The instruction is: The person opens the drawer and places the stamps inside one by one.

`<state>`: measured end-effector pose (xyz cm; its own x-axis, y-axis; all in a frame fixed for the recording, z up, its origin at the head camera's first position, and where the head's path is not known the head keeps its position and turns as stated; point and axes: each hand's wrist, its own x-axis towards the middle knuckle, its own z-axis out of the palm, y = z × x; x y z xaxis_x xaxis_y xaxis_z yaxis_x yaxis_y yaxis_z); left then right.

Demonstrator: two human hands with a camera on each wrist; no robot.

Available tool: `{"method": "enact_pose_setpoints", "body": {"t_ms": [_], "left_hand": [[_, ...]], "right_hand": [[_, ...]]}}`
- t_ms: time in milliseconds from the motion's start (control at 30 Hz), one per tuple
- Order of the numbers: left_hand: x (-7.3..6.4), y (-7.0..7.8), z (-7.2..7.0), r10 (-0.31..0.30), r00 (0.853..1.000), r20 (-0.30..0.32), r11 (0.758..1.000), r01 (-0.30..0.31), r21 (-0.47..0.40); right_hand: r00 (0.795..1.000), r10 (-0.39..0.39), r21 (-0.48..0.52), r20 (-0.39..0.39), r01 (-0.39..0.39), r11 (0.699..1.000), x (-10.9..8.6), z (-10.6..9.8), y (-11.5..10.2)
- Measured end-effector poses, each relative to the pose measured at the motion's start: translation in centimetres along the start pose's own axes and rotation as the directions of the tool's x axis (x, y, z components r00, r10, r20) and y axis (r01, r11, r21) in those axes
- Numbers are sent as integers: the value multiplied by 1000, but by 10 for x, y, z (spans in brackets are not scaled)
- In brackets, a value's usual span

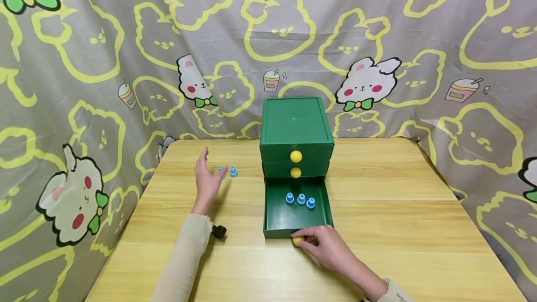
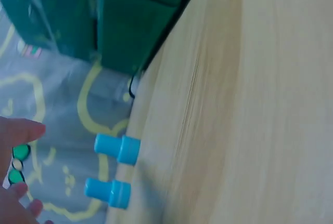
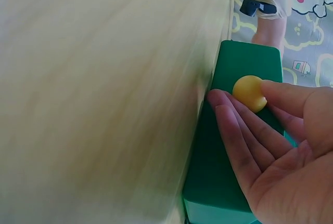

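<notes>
A green drawer cabinet (image 1: 298, 122) stands on the table with its bottom drawer (image 1: 289, 222) pulled out. My right hand (image 1: 329, 248) holds that drawer's round yellow knob (image 3: 248, 93) between thumb and fingers. Inside the drawer, three small blue stepped pegs (image 1: 301, 199) stand upright toward the back. To the cabinet's left, my left hand (image 1: 206, 181) hovers with fingers spread and nothing held. Just right of it, two more blue pegs (image 2: 117, 148) stand on the table; in the head view the thumb partly hides one.
Two upper drawers, with a yellow knob (image 1: 295, 156) on each, are shut. The wooden table (image 1: 390, 209) extends on both sides of the cabinet. A patterned cloth (image 1: 285, 31) hangs behind and along the sides. A black wrist device (image 1: 218, 232) sits at the left sleeve.
</notes>
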<state>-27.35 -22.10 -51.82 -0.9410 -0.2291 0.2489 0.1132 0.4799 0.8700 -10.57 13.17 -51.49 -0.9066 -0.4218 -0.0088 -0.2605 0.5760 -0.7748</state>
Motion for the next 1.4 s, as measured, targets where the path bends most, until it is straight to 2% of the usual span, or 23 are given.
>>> {"method": "enact_pose_setpoints", "body": {"t_ms": [133,267,367,467,733,933,1133,1400], "left_hand": [[3,-11,-7,-123,988,94,988,131,-85],[4,-19,-12,-202,959,199,972,221,-83],[5,-22,-13,-240,940,243,964,259,-52],[5,-23,-13,-260,931,255,961,276,-26],[4,-24,-14,-232,938,258,972,236,15],[4,-23,-10,-212,949,231,977,205,57],[5,-24,-8,-204,955,216,977,184,111],[4,-23,-8,-185,960,211,981,167,101]], "right_hand": [[1000,2,1,3,-2,1000,0,0,0],[1000,5,4,8,-5,1000,-1,0,-1],[1000,5,4,8,-5,1000,-1,0,-1],[1000,5,3,8,-5,1000,-1,0,-1],[1000,3,-1,4,-3,1000,-1,0,0],[1000,3,2,3,-3,1000,0,1,0],[1000,3,3,6,-3,1000,-1,0,0],[1000,2,0,1,-2,1000,-1,0,-1]]}}
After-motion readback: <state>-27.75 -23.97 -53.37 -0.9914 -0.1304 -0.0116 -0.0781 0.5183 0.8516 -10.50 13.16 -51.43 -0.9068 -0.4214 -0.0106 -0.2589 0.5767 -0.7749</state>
